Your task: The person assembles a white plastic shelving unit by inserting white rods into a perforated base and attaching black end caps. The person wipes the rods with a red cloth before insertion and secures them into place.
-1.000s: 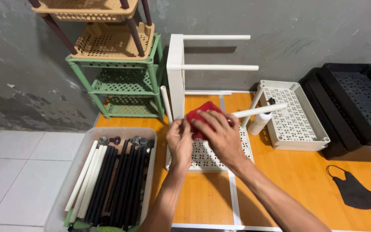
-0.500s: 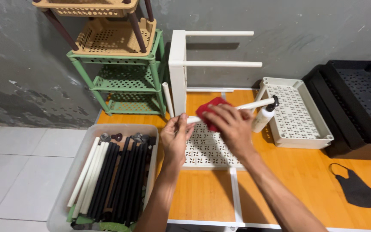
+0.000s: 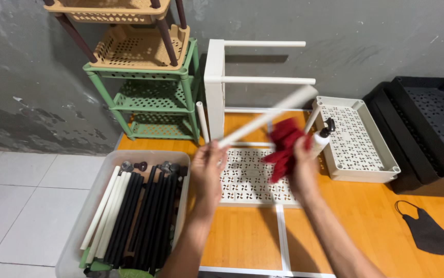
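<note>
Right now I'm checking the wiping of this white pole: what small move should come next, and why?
Probably slide the red cloth in the right hand further up the white pole. The left hand grips the lower end, and the upper stretch lies beyond the cloth.

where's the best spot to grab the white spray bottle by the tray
Grip the bottle around its white body, just below the black nozzle, probably coming from the front left. It stands upright, and the tray blocks its right side. The right hand with the red cloth sits close on that approach.
</note>
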